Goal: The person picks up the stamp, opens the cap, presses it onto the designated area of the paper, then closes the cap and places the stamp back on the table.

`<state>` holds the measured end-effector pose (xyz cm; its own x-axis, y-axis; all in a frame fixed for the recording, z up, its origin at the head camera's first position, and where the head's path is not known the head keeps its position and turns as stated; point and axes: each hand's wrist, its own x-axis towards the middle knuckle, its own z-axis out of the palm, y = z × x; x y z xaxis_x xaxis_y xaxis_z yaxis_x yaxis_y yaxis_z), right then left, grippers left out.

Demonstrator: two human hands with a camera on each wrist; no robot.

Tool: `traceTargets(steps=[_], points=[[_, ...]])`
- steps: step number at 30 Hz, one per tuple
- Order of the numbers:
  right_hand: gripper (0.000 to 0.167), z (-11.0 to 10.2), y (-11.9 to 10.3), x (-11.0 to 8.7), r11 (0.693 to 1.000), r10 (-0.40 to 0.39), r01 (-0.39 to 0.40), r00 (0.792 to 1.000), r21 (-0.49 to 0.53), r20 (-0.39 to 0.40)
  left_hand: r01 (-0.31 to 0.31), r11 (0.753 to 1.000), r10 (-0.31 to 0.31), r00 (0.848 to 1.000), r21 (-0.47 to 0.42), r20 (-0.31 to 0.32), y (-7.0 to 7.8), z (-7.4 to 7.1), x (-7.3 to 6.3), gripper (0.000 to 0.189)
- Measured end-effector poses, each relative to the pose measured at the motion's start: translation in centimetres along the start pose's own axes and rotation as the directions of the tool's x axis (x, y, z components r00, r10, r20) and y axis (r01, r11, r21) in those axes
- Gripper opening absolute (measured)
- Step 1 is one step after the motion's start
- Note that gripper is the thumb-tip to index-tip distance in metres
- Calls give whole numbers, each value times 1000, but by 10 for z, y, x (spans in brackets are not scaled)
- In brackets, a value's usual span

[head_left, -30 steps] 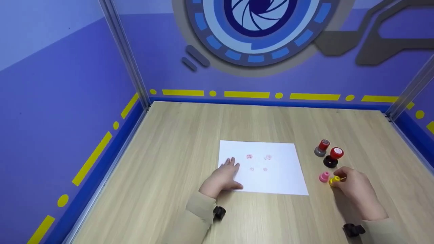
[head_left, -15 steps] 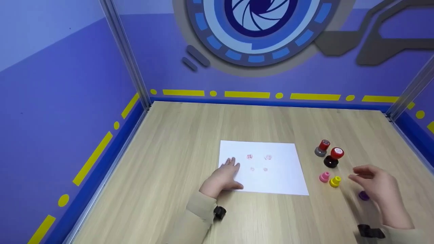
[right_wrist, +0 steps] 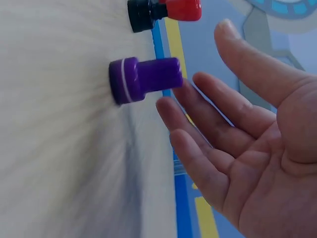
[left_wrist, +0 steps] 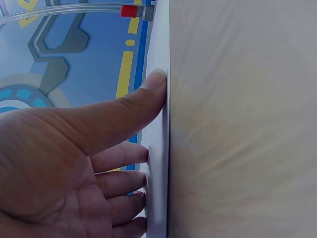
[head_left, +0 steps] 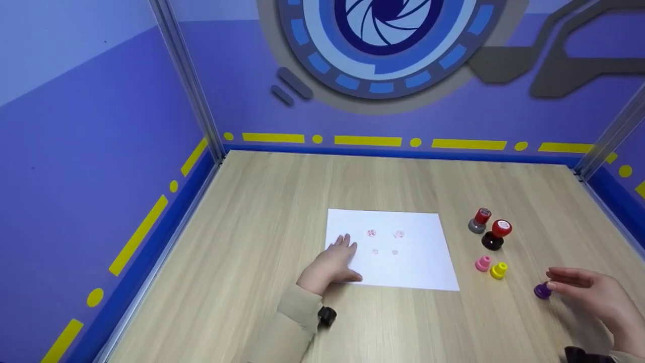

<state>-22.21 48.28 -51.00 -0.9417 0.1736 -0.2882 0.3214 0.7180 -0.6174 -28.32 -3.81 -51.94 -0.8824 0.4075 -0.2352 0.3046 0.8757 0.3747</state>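
Fingers spread, my left hand (head_left: 330, 264) rests on the left part of a white sheet of paper (head_left: 413, 269). In the left wrist view its thumb (left_wrist: 133, 109) and fingertips press along the sheet. Several small red stamp prints (head_left: 371, 233) mark the paper. My right hand (head_left: 597, 297) is beside a purple stamp (head_left: 542, 291) that stands upright on the table. In the right wrist view the thumb and fingers are apart, with the fingertips near the top of the purple stamp (right_wrist: 148, 79) and nothing gripped.
Left of the purple stamp stand a yellow stamp (head_left: 499, 270) and a pink stamp (head_left: 482, 263). Behind them are a red stamp on a black base (head_left: 493, 241) and a red stamp on a grey base (head_left: 476, 226). Blue panels (head_left: 126, 176) wall the table's left and back.
My right hand has let go of the yellow stamp, which stays standing beside the pink one, and has moved right to the purple stamp. My left hand has stayed on the paper.
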Motion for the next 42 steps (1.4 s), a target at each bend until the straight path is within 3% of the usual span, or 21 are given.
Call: traceTargets(steps=[3,9,17,26,32,42], points=[[84,2,11,5,999,30,-33,997,41,71,0,1000,0,1000,-5,0,0,-1,0,87],[72,7,17,8,998,28,-34,995,61,93,-7,1000,7,1000,7,-9,1,-2,0,87],[50,8,15,8,983,87,-103,991,152,105,0,1000,0,1000,24,-3,2,-2,1,87],[57,5,13,6,980,95,-89,995,179,-24,8,1000,-8,1000,18,-6,0,1,1,88],[49,2,-5,-6,994,24,-9,990,109,-138,1,1000,-1,1000,25,-16,-1,2,2,88],[56,-1,-35,-20,998,-27,41,968,49,-251,2,1000,-2,1000,16,1,-1,1,2,88]])
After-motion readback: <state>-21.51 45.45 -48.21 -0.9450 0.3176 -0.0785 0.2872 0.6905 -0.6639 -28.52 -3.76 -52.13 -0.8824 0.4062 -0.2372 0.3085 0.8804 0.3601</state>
